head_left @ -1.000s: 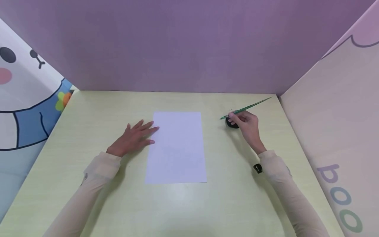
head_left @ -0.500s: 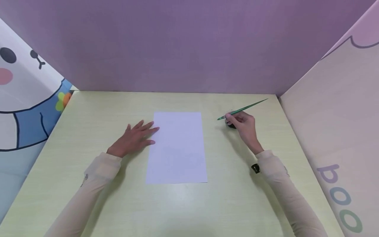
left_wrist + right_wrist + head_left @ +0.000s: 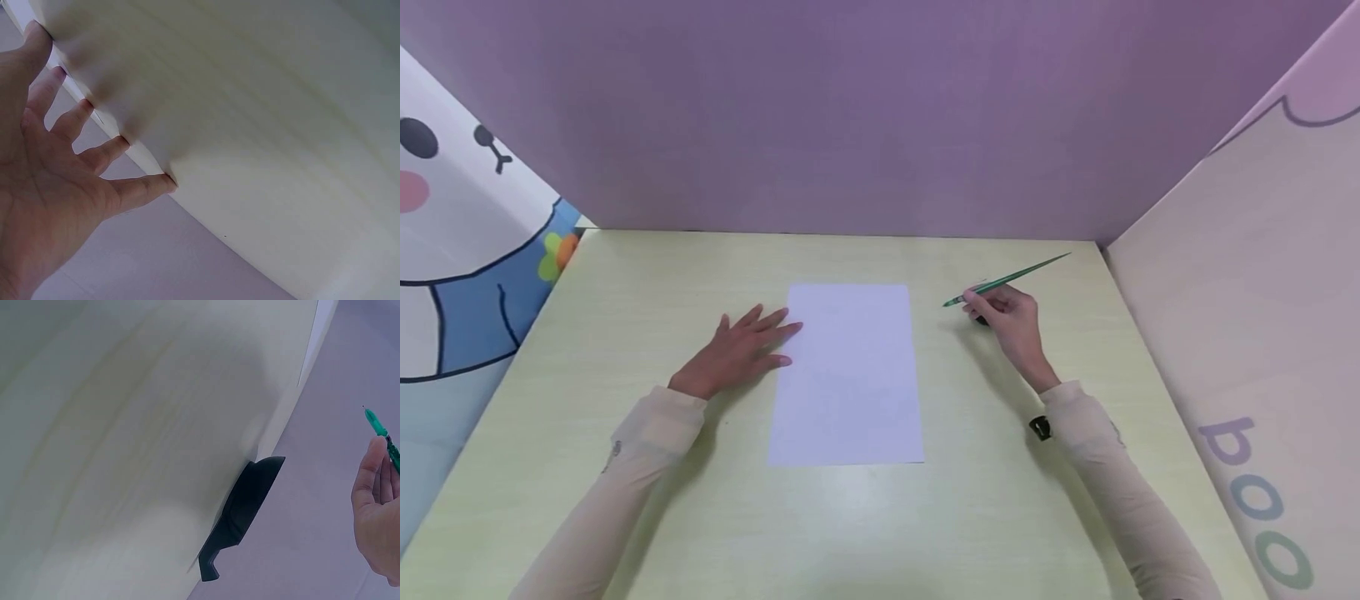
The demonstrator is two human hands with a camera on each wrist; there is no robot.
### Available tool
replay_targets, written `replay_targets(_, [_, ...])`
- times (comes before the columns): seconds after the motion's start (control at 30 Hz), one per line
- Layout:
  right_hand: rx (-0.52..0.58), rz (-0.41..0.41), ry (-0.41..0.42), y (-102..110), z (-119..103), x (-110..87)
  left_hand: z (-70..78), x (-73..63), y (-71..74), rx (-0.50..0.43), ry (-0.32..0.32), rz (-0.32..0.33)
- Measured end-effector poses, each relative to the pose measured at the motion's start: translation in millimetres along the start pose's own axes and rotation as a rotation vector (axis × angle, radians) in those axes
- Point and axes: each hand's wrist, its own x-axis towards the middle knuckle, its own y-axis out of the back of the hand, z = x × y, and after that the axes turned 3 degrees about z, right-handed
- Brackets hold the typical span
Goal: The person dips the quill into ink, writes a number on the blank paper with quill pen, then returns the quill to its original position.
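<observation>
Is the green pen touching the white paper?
Apart. The head view shows a strip of table between the tip of the green pen and the white paper.

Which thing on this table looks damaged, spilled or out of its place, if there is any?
Nothing stands out. The white paper looks flat and unmarked, with the left hand touching its edge. The right hand holds the green pen away from the paper, and no spill shows around the black object.
</observation>
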Motion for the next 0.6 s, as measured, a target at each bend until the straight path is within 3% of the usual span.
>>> replay_targets(0.3, [0.000, -0.009, 0.004, -3, 3, -5.4, -2.3, 1.2, -9.8, -0.016, 0.017, -0.023])
replay_targets(0.6, [-0.007, -0.028, -0.005, -10, 8, -5.2, -6.1, -0.9, -15.1, -0.020, -0.004, 0.017])
